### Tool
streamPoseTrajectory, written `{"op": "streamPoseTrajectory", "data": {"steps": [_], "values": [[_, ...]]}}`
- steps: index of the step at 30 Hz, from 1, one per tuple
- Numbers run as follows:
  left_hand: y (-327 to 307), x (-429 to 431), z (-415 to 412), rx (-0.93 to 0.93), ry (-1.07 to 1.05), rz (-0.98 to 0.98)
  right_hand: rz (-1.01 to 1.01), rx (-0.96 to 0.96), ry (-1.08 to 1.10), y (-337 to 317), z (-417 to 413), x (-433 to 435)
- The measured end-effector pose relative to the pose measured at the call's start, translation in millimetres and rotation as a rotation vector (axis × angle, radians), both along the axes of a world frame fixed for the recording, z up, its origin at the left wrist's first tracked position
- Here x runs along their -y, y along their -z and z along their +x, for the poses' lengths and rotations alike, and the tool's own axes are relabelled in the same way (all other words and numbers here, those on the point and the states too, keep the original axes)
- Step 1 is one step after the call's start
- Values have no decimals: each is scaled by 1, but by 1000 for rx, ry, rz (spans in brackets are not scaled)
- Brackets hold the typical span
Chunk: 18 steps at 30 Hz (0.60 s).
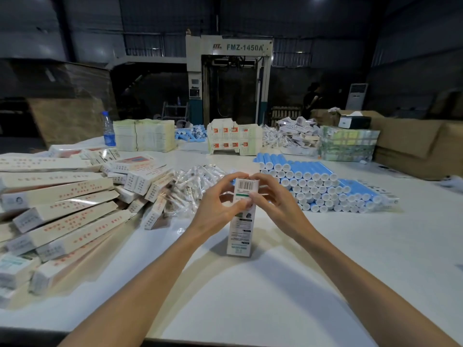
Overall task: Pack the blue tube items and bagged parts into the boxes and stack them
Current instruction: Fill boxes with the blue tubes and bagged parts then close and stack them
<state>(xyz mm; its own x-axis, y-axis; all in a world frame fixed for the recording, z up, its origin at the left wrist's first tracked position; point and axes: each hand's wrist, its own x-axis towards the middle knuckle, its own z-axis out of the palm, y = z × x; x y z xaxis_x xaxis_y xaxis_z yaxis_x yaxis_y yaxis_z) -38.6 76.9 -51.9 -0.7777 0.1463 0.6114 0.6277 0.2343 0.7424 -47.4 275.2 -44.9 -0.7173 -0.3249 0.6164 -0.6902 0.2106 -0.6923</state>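
White table (250, 291) fills the lower frame. Pile of closed boxes (62, 204) at 9 o'clock of centre, loosely stacked. Blue tubes (323, 186) stacked in rows at 2 o'clock. Bagged parts (190, 186) heaped at 11 o'clock, just beside the hands. Box in hand (240, 234) stands upright at centre, base on the table. Left hand (215, 206) and right hand (275, 204) both grip its top end, fingers curled round the sides, thumbs on the near face. Barcode flap (245, 186) is folded over the top between the fingertips.

Step looks like closing the top flap; contents hidden. To do it well:
- keep the base planted on the table
- squeeze the side walls lightly so the opening stays square
- press the tuck fully in
- then lay it on the 9 o'clock pile
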Motion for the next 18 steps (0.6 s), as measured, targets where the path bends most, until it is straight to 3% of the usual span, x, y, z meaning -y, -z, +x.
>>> {"op": "streamPoseTrajectory", "data": {"steps": [9,18], "values": [[3,6,3,27,19,15,-211,116,13,-30,-4,13],[5,5,3,41,-7,35,44,5,-22,-59,-18,15]]}}
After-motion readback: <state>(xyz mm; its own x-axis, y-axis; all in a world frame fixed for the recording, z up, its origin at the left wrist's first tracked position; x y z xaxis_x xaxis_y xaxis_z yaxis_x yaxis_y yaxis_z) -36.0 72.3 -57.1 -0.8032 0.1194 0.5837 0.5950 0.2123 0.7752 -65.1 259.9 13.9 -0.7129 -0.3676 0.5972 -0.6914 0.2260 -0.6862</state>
